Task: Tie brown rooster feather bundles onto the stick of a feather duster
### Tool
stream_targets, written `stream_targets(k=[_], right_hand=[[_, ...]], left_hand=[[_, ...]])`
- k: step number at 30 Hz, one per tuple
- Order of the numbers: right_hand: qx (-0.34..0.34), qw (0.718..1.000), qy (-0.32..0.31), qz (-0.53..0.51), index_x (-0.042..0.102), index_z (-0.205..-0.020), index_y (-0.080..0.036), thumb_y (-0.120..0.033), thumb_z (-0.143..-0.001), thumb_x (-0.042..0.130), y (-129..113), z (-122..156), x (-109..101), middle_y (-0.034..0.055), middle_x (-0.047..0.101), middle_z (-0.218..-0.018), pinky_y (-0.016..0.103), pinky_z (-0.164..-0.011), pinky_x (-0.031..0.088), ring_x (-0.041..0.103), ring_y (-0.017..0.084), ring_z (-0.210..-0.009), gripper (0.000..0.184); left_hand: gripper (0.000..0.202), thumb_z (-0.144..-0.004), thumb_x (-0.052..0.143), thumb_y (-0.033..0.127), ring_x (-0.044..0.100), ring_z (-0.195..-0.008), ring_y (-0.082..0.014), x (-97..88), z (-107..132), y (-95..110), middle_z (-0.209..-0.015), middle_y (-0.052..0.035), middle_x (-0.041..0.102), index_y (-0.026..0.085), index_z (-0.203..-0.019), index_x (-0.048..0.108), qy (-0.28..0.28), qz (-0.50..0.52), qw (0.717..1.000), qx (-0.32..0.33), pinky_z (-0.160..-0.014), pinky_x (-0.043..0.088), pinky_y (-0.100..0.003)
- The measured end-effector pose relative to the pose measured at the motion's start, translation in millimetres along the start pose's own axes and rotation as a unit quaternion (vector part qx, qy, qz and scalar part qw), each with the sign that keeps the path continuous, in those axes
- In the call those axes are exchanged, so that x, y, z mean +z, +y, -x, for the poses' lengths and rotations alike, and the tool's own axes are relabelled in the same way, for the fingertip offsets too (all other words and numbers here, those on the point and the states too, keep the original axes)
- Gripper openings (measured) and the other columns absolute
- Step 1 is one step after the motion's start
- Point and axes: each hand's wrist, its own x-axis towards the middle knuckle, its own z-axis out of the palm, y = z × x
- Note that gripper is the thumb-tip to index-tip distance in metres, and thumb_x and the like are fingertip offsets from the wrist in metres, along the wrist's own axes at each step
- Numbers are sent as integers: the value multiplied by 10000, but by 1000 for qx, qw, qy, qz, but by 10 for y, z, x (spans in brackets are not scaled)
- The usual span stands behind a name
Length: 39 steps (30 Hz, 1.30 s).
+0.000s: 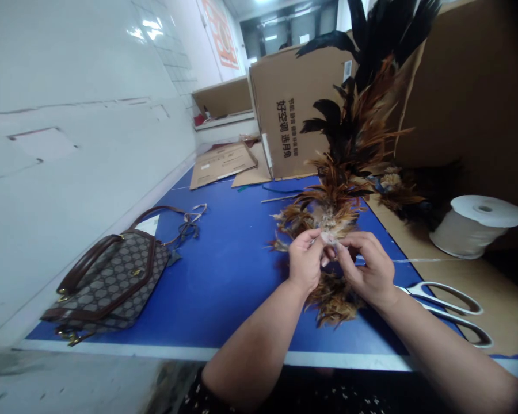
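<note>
Both my hands meet over the blue table [224,253], pinching the pale lower end of feathers. My left hand [305,259] closes thumb against fingers on the feathers [334,221], and my right hand [368,267] grips them from the other side. Above the hands, brown and black plumes fan upward; their tips are long and black. Below the hands lies a loose clump of brown feathers [334,302]. White-handled scissors [451,305] rest beside my right forearm. A thin white ribbon runs from near my right hand toward a white spool [470,236].
A patterned handbag [125,276] with brown handles sits at the left by the wall. Large cardboard boxes [297,115] stand at the back, with flat cardboard [222,164] before them. More dark feathers [406,190] lie on brown cardboard at the right.
</note>
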Motion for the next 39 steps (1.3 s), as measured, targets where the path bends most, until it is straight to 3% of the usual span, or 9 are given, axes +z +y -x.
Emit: stream_targets(k=[2,6,13,17,20,24,27,33,39], right_hand=[[58,997,17,-54,652,-993,-238,-275,-951,678,-35,-23,24,95,681,-991,354,-706,578,668,220,-847,62],[164,977,1,-137,656,-1012,-221,-375,-1001,607,-40,-56,15,116,689,-1115,379,-780,588,684,218,-868,161],[209,969,-64,-113,659,-1213,-236,-495,-1052,475,-21,-83,-67,103,719,-1181,442,-1019,513,674,266,-1117,356],[233,938,-150,-206,611,-1231,-230,-543,-1021,537,-58,-109,-2,68,745,-996,373,-875,580,718,223,-915,384],[235,918,-194,-252,646,-1068,-208,-542,-995,591,-58,-142,12,47,728,-858,329,-774,577,696,199,-794,346],[215,937,-199,-191,668,-903,-195,-528,-1003,576,28,-195,-58,21,673,-740,272,-634,509,605,162,-663,360],[198,959,-168,-116,697,-912,-198,-505,-1006,571,129,-236,-110,15,666,-738,267,-619,481,583,159,-659,344],[183,973,-137,-28,709,-895,-208,-470,-987,576,250,-292,-104,17,665,-695,292,-561,423,538,167,-587,307],[191,975,-101,-52,698,-900,-198,-403,-970,592,296,-247,-35,28,675,-738,293,-589,436,567,172,-628,241]], left_hand=[[416,-741,877,413,556,-513,-87,5,1,-7,-640,-5,649,136,-944,641,0,-4,1000,0,-428,283,-186],[444,-735,874,446,560,-508,-88,-8,-10,-22,-652,-11,659,143,-950,632,10,-15,1000,1,-432,268,-187],[433,-747,873,437,569,-520,-80,-43,-37,-55,-722,-18,684,152,-946,616,22,-14,1000,18,-435,279,-181],[428,-729,886,425,532,-498,-69,-41,-40,-61,-682,5,661,149,-940,636,26,-20,999,16,-435,292,-180],[438,-711,898,422,520,-486,-62,-50,-48,-56,-685,3,662,145,-942,648,35,-19,999,16,-435,287,-183],[440,-715,893,410,533,-474,-68,-59,-54,-37,-680,-5,673,146,-964,645,35,-19,999,12,-431,260,-186],[436,-721,885,413,533,-461,-69,-57,-48,-31,-680,-6,681,149,-967,639,30,-24,999,2,-423,245,-187],[418,-724,873,402,557,-451,-73,-61,-33,-41,-800,-53,743,149,-947,627,12,-39,999,-10,-408,251,-195],[392,-733,864,403,582,-467,-83,-72,-28,-28,-797,-63,745,139,-921,645,-2,-45,999,0,-412,267,-193]])
